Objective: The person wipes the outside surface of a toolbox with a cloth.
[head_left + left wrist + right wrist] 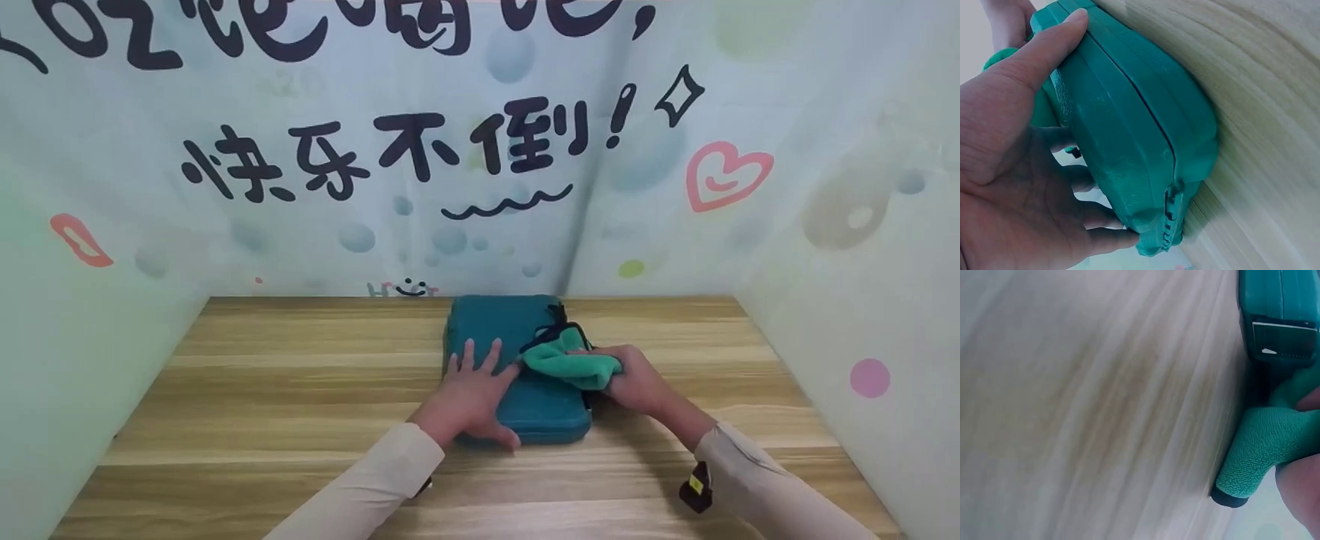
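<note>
A teal hard plastic case (pixel 544 409) lies closed on the wooden table, its seam and hinge side showing in the left wrist view. My left hand (pixel 469 401) rests on its left part with fingers spread, thumb at the near edge. In my right hand (pixel 636 381) a green cloth (pixel 574 364) with dark edging is bunched and gripped, pressed against the case's right side. The right wrist view shows the cloth (pixel 1275 441) hanging down beside the case, close to the table, below a dark rectangular part on the case's side. The fingers behind the cloth are mostly hidden.
The wooden table (pixel 300 405) runs back to a printed backdrop (pixel 375 225) with dark lettering. Pale side walls (pixel 862 315) stand left and right. A small black device (pixel 696 487) sits at the right wrist.
</note>
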A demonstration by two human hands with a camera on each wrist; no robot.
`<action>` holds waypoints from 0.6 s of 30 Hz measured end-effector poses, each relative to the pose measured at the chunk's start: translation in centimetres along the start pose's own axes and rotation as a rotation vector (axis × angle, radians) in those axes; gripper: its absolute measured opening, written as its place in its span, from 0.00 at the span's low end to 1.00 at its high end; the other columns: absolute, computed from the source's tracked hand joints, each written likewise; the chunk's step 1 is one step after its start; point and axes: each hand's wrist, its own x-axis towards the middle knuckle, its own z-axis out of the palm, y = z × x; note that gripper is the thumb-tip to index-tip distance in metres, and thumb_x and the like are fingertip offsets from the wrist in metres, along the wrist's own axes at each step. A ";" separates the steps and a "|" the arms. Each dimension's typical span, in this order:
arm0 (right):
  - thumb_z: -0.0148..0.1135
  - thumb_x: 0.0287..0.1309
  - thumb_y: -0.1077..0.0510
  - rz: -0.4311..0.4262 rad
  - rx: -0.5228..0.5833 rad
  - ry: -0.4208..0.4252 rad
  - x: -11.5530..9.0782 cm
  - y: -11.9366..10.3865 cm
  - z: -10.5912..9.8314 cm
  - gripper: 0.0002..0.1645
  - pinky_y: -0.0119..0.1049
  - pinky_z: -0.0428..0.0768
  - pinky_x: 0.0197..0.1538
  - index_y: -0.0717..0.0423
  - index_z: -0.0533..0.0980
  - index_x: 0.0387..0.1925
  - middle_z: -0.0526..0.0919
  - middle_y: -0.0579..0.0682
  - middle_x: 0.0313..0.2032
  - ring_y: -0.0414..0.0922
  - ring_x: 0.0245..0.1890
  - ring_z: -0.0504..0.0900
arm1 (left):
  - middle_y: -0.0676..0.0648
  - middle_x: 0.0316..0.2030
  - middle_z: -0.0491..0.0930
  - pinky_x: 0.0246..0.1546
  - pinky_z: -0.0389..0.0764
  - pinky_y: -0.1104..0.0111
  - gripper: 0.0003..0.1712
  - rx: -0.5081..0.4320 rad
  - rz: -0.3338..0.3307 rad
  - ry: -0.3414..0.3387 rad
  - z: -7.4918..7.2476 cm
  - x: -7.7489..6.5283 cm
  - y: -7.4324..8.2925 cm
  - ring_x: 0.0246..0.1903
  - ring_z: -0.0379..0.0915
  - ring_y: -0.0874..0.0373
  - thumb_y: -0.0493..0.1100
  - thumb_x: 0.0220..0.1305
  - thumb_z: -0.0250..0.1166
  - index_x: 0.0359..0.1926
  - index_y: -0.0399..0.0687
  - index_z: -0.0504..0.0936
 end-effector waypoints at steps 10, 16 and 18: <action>0.43 0.70 0.70 0.195 0.363 0.260 0.6 1.2 -0.7 0.18 0.38 0.75 0.57 0.71 0.79 0.50 0.83 0.54 0.45 0.44 0.47 0.77 | 0.41 0.80 0.37 0.69 0.41 0.37 0.65 -0.024 0.024 0.003 0.0 -0.1 -0.2 0.75 0.26 0.29 0.68 0.53 0.75 0.82 0.59 0.49; 0.44 0.74 0.63 0.517 0.530 0.483 3.5 1.1 -0.6 0.23 0.47 0.63 0.68 0.68 0.66 0.65 0.70 0.58 0.63 0.49 0.60 0.66 | 0.41 0.80 0.36 0.70 0.40 0.38 0.65 -0.028 0.014 -0.007 0.0 -0.1 -0.3 0.75 0.25 0.30 0.68 0.53 0.75 0.82 0.59 0.48; 0.46 0.74 0.60 0.615 0.534 0.536 4.3 1.0 -0.9 0.26 0.49 0.60 0.69 0.67 0.62 0.68 0.65 0.59 0.66 0.51 0.62 0.64 | 0.42 0.80 0.36 0.70 0.40 0.38 0.65 -0.030 0.014 -0.009 0.0 -0.2 -0.2 0.75 0.24 0.30 0.68 0.53 0.75 0.82 0.59 0.48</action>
